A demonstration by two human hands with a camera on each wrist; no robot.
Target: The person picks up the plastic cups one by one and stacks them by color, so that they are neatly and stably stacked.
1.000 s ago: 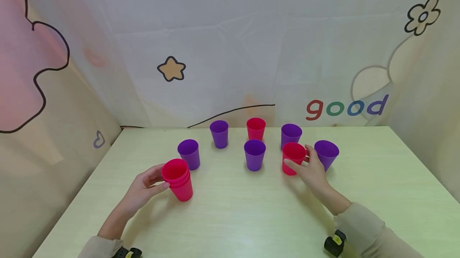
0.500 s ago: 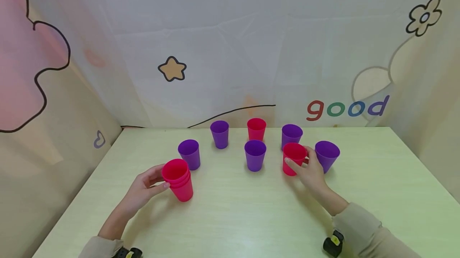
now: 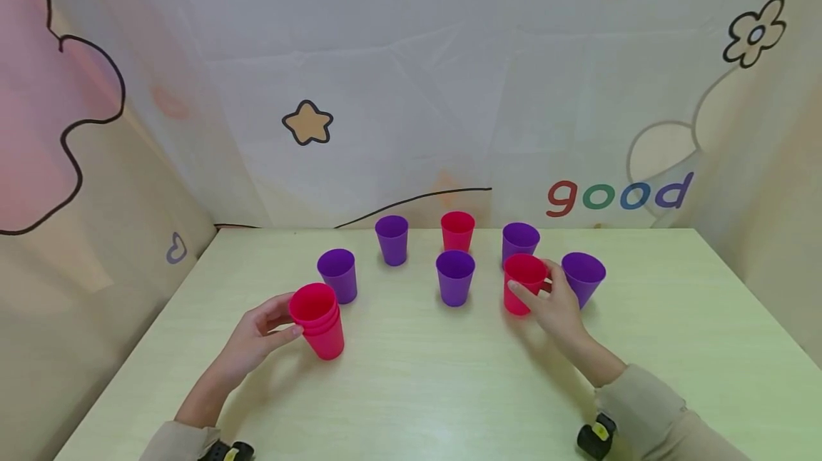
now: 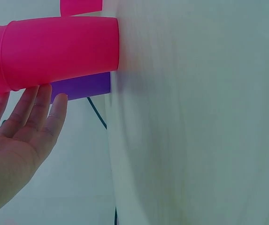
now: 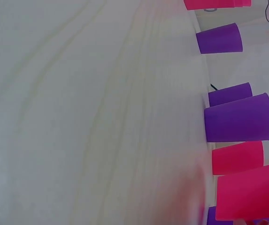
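The head camera is looking forward and down across the counter [image 3: 437, 397]; both wrist cameras are viewing it closer, turned sideways, all sharing red cups [image 3: 525, 274].

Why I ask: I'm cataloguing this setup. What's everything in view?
Stacked cups: at least 2, red, left front
Front single cup: 1, red, right of centre
Rear single cup: 1, red, behind the middle purple cup
Purple cups: 5, purple, across the table
Table: 1, pale yellow-green, under the cups
Backdrop: 1, pale with prints, behind the table
Wrist devices: 2, black and yellow, at the sleeves
Sleeves: 2, beige, bottom of the head view
Left hand: 1, bare, gripping the stacked cups
Right hand: 1, bare, gripping the front single cup
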